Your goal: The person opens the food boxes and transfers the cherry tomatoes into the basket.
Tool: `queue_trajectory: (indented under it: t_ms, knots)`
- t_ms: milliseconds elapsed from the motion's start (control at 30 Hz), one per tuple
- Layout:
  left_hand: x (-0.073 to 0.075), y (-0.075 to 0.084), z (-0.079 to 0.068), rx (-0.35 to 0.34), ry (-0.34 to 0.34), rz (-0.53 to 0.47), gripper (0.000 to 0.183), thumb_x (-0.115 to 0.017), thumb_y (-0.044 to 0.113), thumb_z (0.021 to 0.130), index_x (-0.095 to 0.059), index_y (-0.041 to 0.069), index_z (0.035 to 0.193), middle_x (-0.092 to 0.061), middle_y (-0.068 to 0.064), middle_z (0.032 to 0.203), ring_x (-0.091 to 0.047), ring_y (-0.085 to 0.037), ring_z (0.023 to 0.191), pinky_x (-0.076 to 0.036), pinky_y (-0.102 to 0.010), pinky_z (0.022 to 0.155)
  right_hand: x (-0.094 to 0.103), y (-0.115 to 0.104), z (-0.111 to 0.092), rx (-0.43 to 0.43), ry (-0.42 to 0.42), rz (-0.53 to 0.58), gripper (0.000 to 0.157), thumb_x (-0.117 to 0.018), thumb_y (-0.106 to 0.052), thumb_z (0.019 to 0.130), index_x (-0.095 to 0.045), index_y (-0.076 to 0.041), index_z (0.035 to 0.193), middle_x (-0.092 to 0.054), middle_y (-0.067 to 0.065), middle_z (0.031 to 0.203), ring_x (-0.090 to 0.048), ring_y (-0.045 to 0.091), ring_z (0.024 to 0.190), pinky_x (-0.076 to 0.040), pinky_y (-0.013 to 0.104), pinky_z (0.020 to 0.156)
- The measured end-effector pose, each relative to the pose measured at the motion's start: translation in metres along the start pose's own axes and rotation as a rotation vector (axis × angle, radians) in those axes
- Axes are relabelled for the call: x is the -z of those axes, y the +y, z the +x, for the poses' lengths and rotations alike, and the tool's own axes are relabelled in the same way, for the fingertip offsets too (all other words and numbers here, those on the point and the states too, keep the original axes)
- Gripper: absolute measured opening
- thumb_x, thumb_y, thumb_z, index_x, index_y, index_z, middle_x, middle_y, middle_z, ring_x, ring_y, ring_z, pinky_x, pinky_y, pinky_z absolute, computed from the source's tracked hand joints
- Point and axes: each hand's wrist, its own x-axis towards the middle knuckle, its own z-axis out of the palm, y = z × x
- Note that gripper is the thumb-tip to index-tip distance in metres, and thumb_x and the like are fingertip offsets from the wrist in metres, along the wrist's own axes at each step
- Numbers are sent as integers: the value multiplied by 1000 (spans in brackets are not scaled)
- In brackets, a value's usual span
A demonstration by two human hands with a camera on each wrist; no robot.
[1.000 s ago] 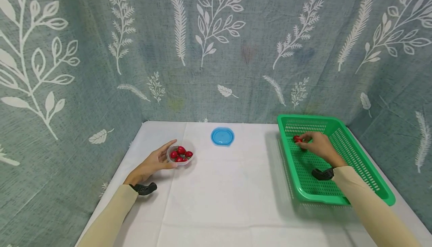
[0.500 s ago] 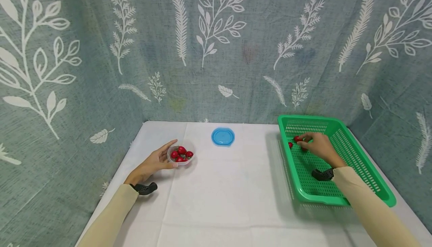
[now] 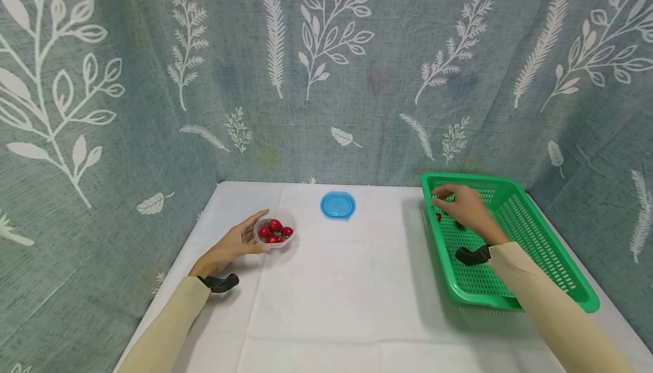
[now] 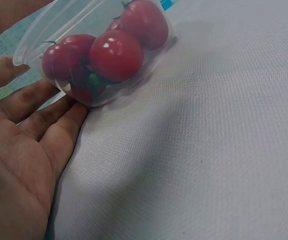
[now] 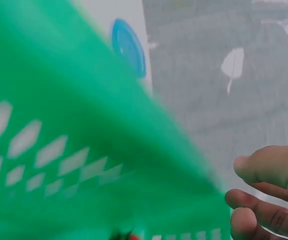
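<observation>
My left hand [image 3: 234,246] grips a small clear plastic container [image 3: 258,242] at the table's left, its thumb on the near side and fingers on the far side. Several red cherry tomatoes [image 4: 116,56] with green stems lie inside it, plain in the left wrist view. My right hand [image 3: 461,206] hangs over the left wall of the green basket [image 3: 444,265]. Its fingers [image 5: 271,212] are loosely bent, with a gap to the thumb and nothing visible between them. Below it, a cherry tomato [image 3: 439,216] and another cherry tomato [image 3: 459,224] lie in the basket, the second partly covered.
A blue lid [image 3: 338,206] lies flat toward the back of the white-covered table [image 3: 336,293], between container and basket. Patterned grey-green cloth [image 3: 326,135] hangs around the table's back and sides. The basket's raised walls surround the tomatoes within.
My right hand has risen from the tomatoes and moved left toward the basket's wall. One tomato came into sight by that wall; another, earlier at the fingertips, is out of sight. The left hand stays put.
</observation>
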Motion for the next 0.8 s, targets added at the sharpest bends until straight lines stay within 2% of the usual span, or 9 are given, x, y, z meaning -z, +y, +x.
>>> queue_trajectory:
  t_ms: [133,300,467,667,800]
  knots:
    - [0,1,1,-10,-5,-5,95,-81,19,91,-24,33,165,-16,1,171,-10,-30,157,-14,-56,125,-6,-14,8,41,2,-4,30,-69,-26,101,-72,-7,125,-71,17,114,-59,19,71,-45,36,60]
    - [1,0,0,-15,-15,-8,96,-81,18,91,-22,31,166,-15,3,171,-8,-28,157,-14,-56,125,-15,-35,18,66,-36,59,26,-69,-22,101,-72,-8,123,-71,15,111,-53,23,57,-45,36,52]
    - [1,1,0,-15,-10,2,95,-81,19,92,-22,32,165,-15,3,170,-8,-29,157,-14,-58,125,-28,-56,28,119,-44,68,25,-70,-20,100,-73,-8,122,-72,12,107,-55,19,66,-47,35,58]
    - [0,1,0,-13,-9,6,95,-81,20,92,-22,32,166,-15,2,171,-8,-29,157,-14,-58,124,-46,-85,39,203,-47,62,23,-72,-20,99,-75,-9,119,-74,9,102,-57,18,63,-50,35,57]
    - [0,0,0,-12,-13,-1,95,-81,19,91,-22,32,165,-15,0,171,-8,-30,157,-13,-59,124,-57,-104,46,226,-69,67,23,-71,-21,99,-75,-10,119,-73,7,101,-57,17,63,-50,34,58]
